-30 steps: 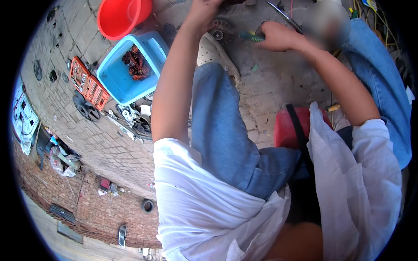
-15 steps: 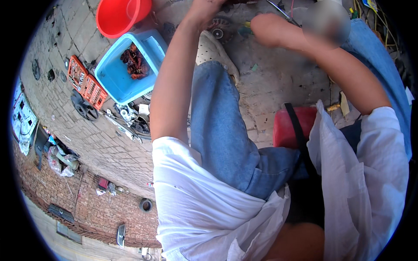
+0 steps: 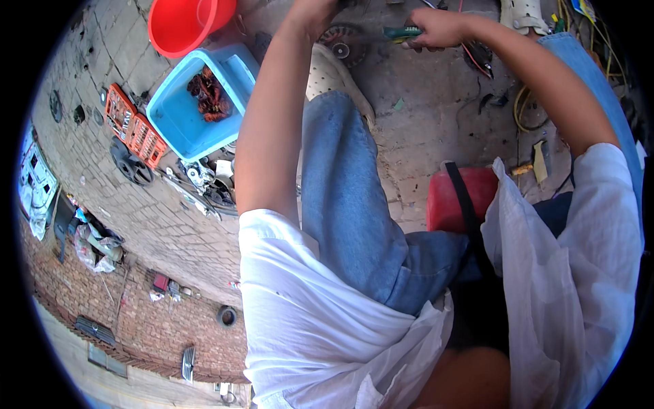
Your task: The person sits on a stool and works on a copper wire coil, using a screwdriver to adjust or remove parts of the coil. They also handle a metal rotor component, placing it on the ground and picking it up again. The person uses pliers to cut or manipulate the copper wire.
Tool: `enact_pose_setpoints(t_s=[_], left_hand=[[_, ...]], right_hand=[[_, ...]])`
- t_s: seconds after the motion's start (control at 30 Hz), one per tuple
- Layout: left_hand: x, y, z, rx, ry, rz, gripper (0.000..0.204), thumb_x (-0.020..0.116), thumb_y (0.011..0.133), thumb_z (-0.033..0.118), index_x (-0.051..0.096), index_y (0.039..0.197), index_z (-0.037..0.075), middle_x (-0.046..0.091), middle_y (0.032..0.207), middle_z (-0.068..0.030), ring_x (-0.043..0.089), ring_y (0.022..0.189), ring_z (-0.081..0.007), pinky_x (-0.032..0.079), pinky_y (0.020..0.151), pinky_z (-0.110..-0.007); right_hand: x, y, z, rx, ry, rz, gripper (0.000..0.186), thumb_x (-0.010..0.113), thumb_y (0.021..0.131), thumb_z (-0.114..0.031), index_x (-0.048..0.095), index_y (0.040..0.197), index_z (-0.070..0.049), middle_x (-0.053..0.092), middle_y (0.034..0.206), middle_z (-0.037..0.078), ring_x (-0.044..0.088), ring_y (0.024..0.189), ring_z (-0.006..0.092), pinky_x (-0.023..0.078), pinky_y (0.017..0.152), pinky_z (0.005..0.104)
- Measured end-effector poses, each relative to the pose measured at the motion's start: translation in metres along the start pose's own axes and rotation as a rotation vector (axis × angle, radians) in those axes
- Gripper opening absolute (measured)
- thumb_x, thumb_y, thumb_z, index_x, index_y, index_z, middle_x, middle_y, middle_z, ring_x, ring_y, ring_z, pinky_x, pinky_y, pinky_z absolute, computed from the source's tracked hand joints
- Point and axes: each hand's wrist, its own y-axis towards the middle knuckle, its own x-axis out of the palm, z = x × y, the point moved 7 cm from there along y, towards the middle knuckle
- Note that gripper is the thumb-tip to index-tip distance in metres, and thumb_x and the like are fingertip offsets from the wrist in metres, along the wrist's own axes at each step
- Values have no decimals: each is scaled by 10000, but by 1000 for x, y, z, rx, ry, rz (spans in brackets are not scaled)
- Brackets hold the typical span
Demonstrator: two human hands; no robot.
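Observation:
My left hand (image 3: 315, 15) is at the top edge, curled by a dark item I cannot make out, its fingertips mostly out of frame. Right of it, my right hand (image 3: 436, 28) grips a green-handled tool (image 3: 398, 33). A dark, toothed round part (image 3: 344, 49) lies on the paving below and between my hands, beside my left cream clog (image 3: 330, 78). Wires and a dark object (image 3: 477, 58) lie just below my right hand.
A red basin (image 3: 180, 27) and blue tub (image 3: 170, 123) with reddish-brown pieces stand left. An orange socket case (image 3: 139, 136) and metal parts (image 3: 201, 184) lie nearby. A red padded item (image 3: 443, 204) is by my legs; yellow cable (image 3: 521, 112) and wires lie right.
My right hand has risen with the green-handled tool, uncovering wires on the paving below it. My left forearm and hand have edged slightly upward, farther out of frame.

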Motion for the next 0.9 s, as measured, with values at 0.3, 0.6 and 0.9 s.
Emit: enact_pose_setpoints(t_s=[0.3,0.6,0.9], left_hand=[[0,9,21,17,-206,32,356,632,874,382,642,932,31,620,750,-11,504,561,-85,398,493,-217],[37,-46,72,147,-46,-127,363,621,890,323,596,1025,-13,625,890,-55,551,707,-147,458,663,-260],[66,-171,132,286,294,-53,449,633,870,348,596,1070,-52,639,936,-79,577,860,-131,455,789,-266]], right_hand=[[30,-10,60,-107,-344,100,350,704,752,-304,594,791,26,512,1064,198,541,950,364,449,816,404],[-47,-140,-2,21,451,1503,225,591,889,-216,611,933,4,651,766,68,576,686,113,458,651,261],[-30,-212,-83,-671,719,1295,386,539,937,-294,513,1205,-17,592,1106,110,570,980,172,454,873,301]])
